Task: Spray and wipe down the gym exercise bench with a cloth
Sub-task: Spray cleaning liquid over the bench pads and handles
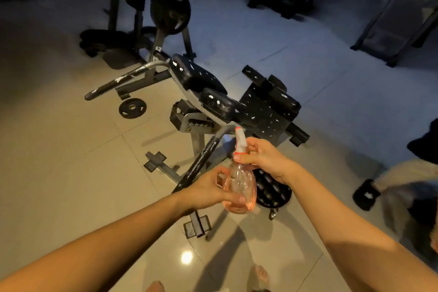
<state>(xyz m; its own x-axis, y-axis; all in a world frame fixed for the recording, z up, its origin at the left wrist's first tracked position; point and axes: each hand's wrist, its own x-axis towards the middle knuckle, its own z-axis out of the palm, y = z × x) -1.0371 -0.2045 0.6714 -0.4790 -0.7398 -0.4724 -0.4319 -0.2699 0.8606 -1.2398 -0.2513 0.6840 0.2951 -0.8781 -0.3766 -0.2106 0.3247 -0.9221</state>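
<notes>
A clear pink spray bottle [241,185] with a white and red nozzle is held upright in front of me. My left hand [211,188] grips the bottle's body from the left. My right hand [263,157] holds the neck and trigger head from the right. Just beyond the nozzle stands the black padded exercise bench [220,99], its worn pads flecked with white tears. No cloth is in view.
A small weight plate [132,108] lies on the tiled floor left of the bench. A rack with a large plate [170,11] stands behind. A round black studded disc [272,188] sits under my right wrist. Another person's sleeve and glove [388,187] show at the right edge.
</notes>
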